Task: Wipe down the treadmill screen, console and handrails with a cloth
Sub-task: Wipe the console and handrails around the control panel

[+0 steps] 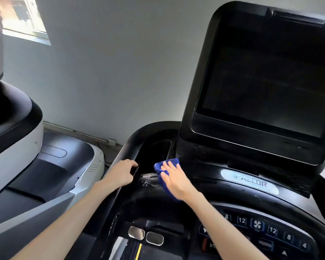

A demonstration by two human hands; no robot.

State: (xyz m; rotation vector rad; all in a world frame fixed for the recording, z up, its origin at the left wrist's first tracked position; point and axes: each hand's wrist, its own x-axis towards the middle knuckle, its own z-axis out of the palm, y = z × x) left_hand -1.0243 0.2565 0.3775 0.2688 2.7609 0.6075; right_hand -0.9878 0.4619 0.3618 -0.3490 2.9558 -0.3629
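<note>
- The screen (266, 79) is standing at two o'clock, behind the console (223, 188).
- The cloth (162, 170) is lying on the console under the right hand (174, 178).
- The left hand (120, 172) is resting at nine o'clock of the cloth, on the handrail (124, 152).
- A second machine (45, 166) is sitting at nine o'clock.

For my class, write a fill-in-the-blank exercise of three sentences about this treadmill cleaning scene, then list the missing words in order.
1. The right hand presses a cloth whose colour is ____.
2. The treadmill screen is switched ____.
3. The left hand rests on the console's ____ edge.

Missing words: blue; off; left
</note>
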